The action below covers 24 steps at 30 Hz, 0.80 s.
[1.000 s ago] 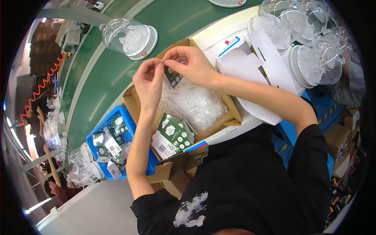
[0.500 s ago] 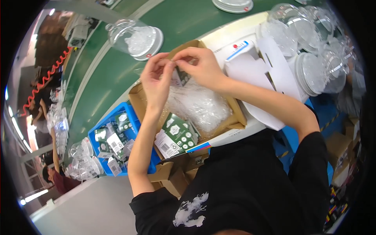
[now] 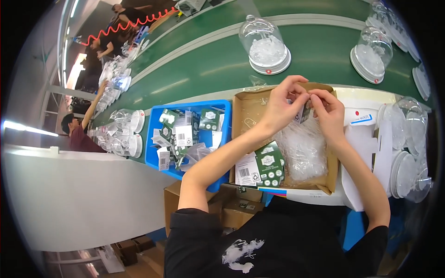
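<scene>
Both hands meet above the far end of an open brown box [image 3: 245, 113] that sits at the near edge of the green tabletop [image 3: 204, 65]. The left hand [image 3: 282, 107] has its fingers curled, thumb and fingertips pinching a small card [image 3: 301, 111] from the 9 o'clock side. The right hand [image 3: 327, 113] pinches the same card from 3 o'clock, its fingers bent and close together. The card is mostly hidden between the two hands, so little more than a dark-and-white edge shows; it hangs just over the box, near its far rim.

Inside the box, under the right hand, lies a heap of clear plastic bags [image 3: 303, 150]. At the box's 7 o'clock corner lie green-and-white printed cards [image 3: 266, 164], overlapping one another.

Just beside the box at 9 o'clock stands a blue bin [image 3: 155, 153], filled with more green cards and white labels in a loose jumble. At 3 o'clock of the box lies a white cardboard piece [image 3: 366, 134], and beyond it, toward the right rim, a cluster of clear domes [image 3: 408, 153] lying tilted against each other.

On the tabletop at 12 o'clock from the hands stands a clear dome on a white base [image 3: 268, 46], upright, and a second one [image 3: 371, 55] at about 1 o'clock, well apart from it.

Below the bin and box, brown cartons [image 3: 232, 206] sit under the tabletop's edge. Far off at 10 o'clock another person [image 3: 79, 134] reaches toward more domes [image 3: 123, 132] along the same line, under a red coiled cable [image 3: 125, 25].
</scene>
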Motion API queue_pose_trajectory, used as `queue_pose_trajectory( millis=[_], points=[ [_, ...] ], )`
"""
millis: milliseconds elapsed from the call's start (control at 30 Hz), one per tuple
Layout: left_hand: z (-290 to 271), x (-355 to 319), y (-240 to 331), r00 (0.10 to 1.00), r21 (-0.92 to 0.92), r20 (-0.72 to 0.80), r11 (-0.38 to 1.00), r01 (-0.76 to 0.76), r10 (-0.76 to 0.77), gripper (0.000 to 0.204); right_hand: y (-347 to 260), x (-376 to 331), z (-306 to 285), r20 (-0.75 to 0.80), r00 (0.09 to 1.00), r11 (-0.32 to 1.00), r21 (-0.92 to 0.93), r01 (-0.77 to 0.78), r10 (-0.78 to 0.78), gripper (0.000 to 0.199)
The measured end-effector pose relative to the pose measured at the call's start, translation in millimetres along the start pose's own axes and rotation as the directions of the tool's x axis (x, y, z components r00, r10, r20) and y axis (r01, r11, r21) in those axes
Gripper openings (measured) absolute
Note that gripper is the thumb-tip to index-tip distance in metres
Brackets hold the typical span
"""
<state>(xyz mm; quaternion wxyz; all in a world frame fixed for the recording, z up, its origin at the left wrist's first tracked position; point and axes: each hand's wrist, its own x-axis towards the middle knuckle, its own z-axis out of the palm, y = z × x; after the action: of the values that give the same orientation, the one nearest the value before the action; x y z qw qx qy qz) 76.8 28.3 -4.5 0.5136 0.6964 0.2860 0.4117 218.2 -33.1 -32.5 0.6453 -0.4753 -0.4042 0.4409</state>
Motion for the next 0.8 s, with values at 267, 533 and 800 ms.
queue_pose_trajectory(
  millis=[267, 533, 800],
  points=[
    [0, 0, 4, 0.997, -0.011, 0.025, 0.998, -0.066, 0.066, 0.027, -4, 0, 1, -0.009, 1.000, 1.000, -0.025, -0.011, 0.011, 0.009],
    [-6, -2, -2, 0.996, 0.098, 0.053, 0.992, -0.074, 0.069, 0.026, 1, -1, -3, 0.038, 0.999, 0.993, -0.117, -0.025, 0.030, 0.008],
    [-5, 2, -1, 0.991, 0.078, 0.035, 0.988, -0.132, 0.130, 0.021, 5, 5, -7, 0.035, 0.997, 0.978, -0.200, 0.067, -0.062, 0.008]
  ],
)
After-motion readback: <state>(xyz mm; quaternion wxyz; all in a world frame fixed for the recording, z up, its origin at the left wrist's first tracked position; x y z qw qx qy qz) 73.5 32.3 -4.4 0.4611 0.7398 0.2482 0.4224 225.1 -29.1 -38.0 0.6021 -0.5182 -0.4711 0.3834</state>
